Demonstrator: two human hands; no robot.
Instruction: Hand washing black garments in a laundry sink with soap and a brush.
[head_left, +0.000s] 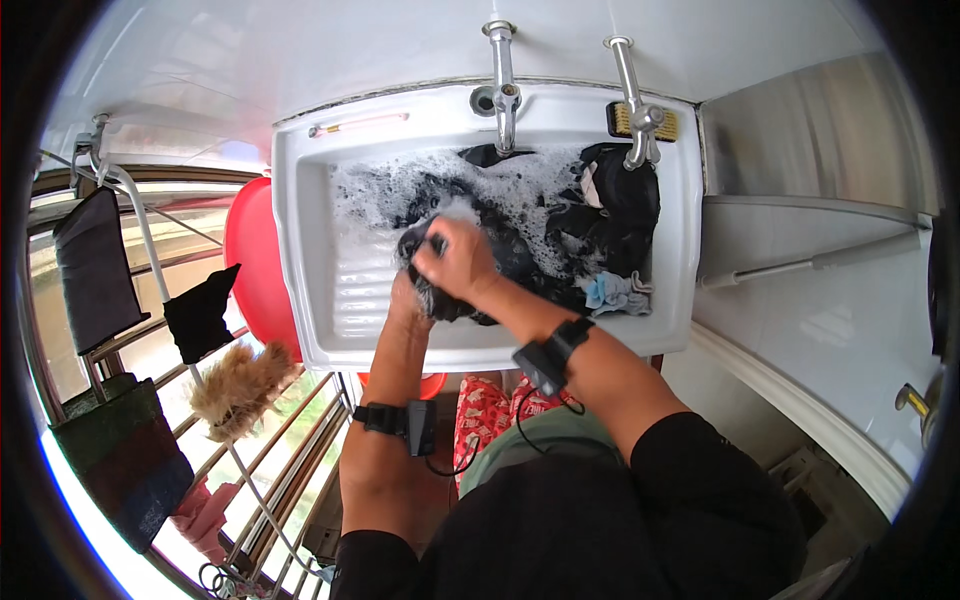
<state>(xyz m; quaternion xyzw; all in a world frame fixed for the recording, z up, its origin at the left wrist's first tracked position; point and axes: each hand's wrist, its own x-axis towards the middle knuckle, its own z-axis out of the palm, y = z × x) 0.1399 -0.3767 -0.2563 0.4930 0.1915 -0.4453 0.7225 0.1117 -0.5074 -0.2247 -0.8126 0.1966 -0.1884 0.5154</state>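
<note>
A white laundry sink (304, 247) holds foamy water and soaked black cloth (517, 259). My right hand (457, 259) is closed on a bunched part of dark wet cloth (420, 236), above the ribbed washboard slope at the sink's left. My left hand (411, 296) is at the lower side of the same bundle; its fingers are hidden by the cloth and the other hand. More black cloth (626, 210) is heaped at the right, with a small light blue and grey cloth (615, 292) below it.
Two metal taps (504, 90) (637, 112) reach over the sink. A scrubbing brush (619, 120) lies on the back right ledge, and a thin pinkish stick (367, 122) on the left. Beside the sink stand a red basin (255, 262), a fluffy duster (236, 386) and hanging cloths (97, 270).
</note>
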